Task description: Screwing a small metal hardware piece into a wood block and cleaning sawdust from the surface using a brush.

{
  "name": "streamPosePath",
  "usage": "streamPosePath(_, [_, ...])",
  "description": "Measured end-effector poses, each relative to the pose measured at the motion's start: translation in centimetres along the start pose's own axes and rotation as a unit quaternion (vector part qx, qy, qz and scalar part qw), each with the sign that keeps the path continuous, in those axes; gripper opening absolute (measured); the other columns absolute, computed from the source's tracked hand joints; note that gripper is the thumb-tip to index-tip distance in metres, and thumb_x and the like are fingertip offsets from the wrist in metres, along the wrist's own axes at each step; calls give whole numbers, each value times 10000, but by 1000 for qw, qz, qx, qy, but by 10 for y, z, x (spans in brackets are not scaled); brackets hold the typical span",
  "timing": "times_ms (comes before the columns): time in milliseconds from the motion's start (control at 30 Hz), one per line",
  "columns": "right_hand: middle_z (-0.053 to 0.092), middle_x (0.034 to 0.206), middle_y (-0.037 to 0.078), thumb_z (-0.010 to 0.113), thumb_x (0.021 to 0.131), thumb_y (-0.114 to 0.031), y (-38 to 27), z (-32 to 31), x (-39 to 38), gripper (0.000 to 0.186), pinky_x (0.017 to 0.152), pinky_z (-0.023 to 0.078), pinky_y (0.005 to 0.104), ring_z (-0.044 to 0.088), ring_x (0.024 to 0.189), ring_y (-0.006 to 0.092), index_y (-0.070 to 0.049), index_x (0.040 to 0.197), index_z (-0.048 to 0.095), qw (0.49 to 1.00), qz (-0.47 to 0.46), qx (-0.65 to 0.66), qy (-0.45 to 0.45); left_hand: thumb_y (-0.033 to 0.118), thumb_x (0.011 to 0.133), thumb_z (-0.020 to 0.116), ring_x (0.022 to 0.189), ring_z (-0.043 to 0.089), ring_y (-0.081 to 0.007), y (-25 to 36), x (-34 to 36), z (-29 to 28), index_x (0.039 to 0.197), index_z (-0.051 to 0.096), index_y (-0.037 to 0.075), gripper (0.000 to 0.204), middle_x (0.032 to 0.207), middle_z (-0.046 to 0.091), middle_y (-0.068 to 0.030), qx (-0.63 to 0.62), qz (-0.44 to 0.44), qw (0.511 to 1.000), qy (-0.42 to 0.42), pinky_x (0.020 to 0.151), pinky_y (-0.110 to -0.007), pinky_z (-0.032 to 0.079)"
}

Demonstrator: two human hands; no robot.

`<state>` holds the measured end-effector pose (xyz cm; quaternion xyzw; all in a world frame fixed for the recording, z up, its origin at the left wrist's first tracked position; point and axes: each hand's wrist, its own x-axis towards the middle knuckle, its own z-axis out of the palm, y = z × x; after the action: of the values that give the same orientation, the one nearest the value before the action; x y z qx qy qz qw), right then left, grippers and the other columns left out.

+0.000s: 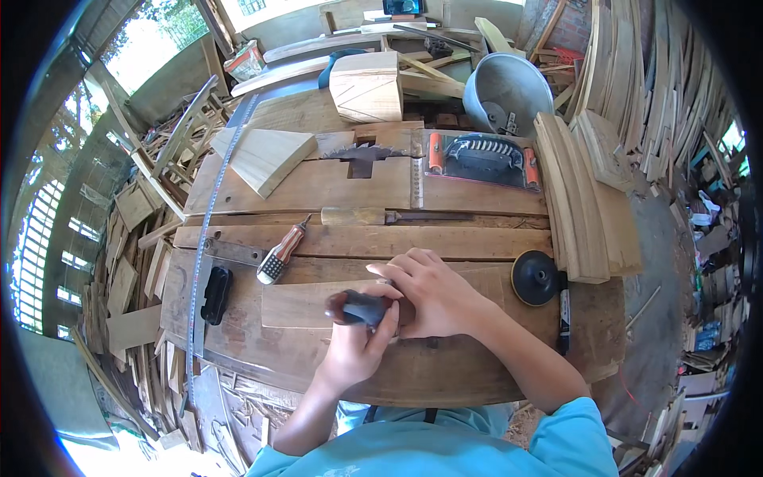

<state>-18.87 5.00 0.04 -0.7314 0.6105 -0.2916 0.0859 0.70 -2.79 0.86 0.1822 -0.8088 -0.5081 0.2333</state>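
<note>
Location type: woodworking shop, semi-open shed. Evidence, by clock position from frame centre:

- Centre: heavy plank bench (477, 374), surface scarred, w/ circular saw blade (364, 153) set in a slot at 12.
- 1 o'clock: belt sander (481, 157) lying on bench; grey metal basin (509, 91) behind it.
- 2–3 o'clock: curved sawn boards (580, 199) stacked on bench; offcut timber piled against wall (675, 87).
- 9 o'clock: wood-handled chisel (282, 250); steel tape measure (208, 230) along bench edge.
- 10–11 o'clock: wedge-cut blocks (266, 157), unfinished chair frames (179, 143), open lattice wall to daylight.
- 7–8 o'clock: scrap and shavings on floor (135, 318).
</note>
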Motion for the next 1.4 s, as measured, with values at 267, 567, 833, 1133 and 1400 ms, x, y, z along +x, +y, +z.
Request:
streamPosePath(267, [652, 1234, 117, 954, 690, -420, -6, -10, 2, 995, 1116, 444, 488, 597, 1187, 339, -124, 1530, 510, 1000, 15, 8, -24, 15, 1058, 613, 890, 593, -120, -25, -18, -56, 1269, 622, 39, 213, 1061, 624, -58, 56, -17, 991, 120, 753, -305, 521])
streamPosePath(567, [651, 1261, 104, 948, 716, -402, -3, -3, 1, 873, 1121, 449, 494, 592, 1197, 327, -129, 1462, 586, 1000, 9, 12, -21, -16, 955, 626, 779, 667, -299, -4, -37, -129, 1181, 671, 21, 234, 992, 635, -152, 393, -66, 905, 148, 679, -406, 533])
streamPosePath(833, [656, 1256, 107, 944, 711, -430, -3, -3, 1, 876, 1119, 452, 505, 592, 1197, 333, -137, 1460, 597, 1000, 7, 9, -15, -94, 871, 632, 816, 715, -349, 9, -13, -73, 1175, 672, -18, 316, 969, 622, -177, 285, -19, 952, 110, 704, -438, 568])
streamPosePath(1133, [534, 1392, 207, 847, 803, -605, -17, -6, 5, 932, 1073, 454, 556, 524, 1267, 436, -69, 1499, 538, 968, -60, 149, 191, -30, 932, 669, 761, 613, -340, 12, 27, -2, 1170, 650, -21, 239, 941, 603, -172, 112, 72, 990, 52, 664, -413, 489])
streamPosePath(1400, [649, 963, 63, 576, 1058, -63, -14, -20, -6, 30, 706, 489, 303, 608, 788, 113, -54, 1068, 549, 941, 154, 212, 213, 73, 863, 797, 947, 642, -387, 23, 27, 3, 1409, 563, -3, 599, 1081, 622, -197, 83, 43, 995, -22, 837, -463, 537])
